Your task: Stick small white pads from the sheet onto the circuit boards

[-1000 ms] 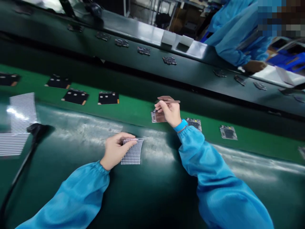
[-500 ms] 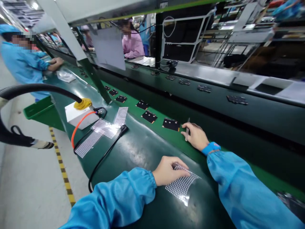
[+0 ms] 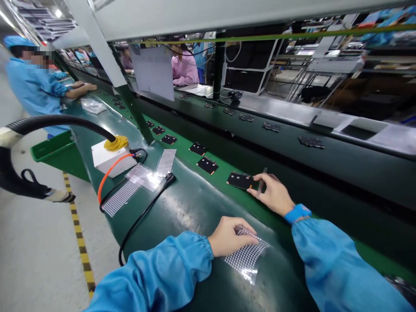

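Note:
My left hand [image 3: 231,236] is closed on a clear sheet [image 3: 248,260] with rows of small white squares. It pinches the upper edge between thumb and fingers, and the sheet bends down over the bench mat. My right hand [image 3: 274,193] is over the green belt, holding slim tweezers [image 3: 261,184] that stand up between thumb and fingers and are partly hidden. Thumb and index fingertip are at the right edge of a black flat circuit board [image 3: 239,180] with small pale squares; I cannot tell if they grip it. Another such board [image 3: 207,165] lies farther up the belt.
More sticker sheets [image 3: 143,177] lie on the green bench [image 3: 191,203], beside a black cable [image 3: 152,197]. A white box [image 3: 112,159] and a black hose [image 3: 65,121] are at left. Behind is a second belt with boards [image 3: 311,142]. A person in blue [image 3: 32,86] works farther up.
My right hand has closed in on the nearest black board, its fingertips now at the board's right edge. Boards on the far belt have shifted left. My left hand keeps the sheet.

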Demonstrator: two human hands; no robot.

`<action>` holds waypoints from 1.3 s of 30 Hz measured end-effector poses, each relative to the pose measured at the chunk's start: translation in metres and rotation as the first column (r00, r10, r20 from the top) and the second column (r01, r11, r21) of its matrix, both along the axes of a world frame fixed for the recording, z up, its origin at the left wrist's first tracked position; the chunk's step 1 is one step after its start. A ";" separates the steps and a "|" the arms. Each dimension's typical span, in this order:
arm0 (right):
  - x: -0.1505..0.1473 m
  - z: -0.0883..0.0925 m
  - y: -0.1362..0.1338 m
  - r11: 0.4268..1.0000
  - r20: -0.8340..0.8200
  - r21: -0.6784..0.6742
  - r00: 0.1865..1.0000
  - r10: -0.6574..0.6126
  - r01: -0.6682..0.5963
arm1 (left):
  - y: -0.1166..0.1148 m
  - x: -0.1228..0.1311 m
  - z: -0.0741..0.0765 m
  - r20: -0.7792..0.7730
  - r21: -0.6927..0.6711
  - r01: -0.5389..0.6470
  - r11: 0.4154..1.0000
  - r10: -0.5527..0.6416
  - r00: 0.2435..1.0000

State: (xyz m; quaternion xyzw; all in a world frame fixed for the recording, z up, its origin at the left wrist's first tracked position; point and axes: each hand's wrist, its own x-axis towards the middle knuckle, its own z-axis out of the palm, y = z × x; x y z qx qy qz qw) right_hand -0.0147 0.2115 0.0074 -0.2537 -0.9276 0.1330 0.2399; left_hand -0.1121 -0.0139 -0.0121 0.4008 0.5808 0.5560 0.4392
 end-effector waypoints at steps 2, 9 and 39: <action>0.016 0.020 -0.005 0.999 -0.092 0.026 0.996 -0.017 0.020 | 0.000 0.000 0.000 0.005 -0.002 0.003 1.000 -0.003 1.000; 0.008 0.031 -0.023 0.999 -0.007 -0.010 0.999 0.046 -0.046 | 0.001 0.000 -0.004 -0.005 0.011 -0.005 1.000 0.005 1.000; 0.099 0.032 -0.133 0.423 -0.437 -0.878 0.737 -0.515 -0.225 | -0.016 -0.005 0.005 -0.096 -0.020 -0.019 1.000 0.017 0.995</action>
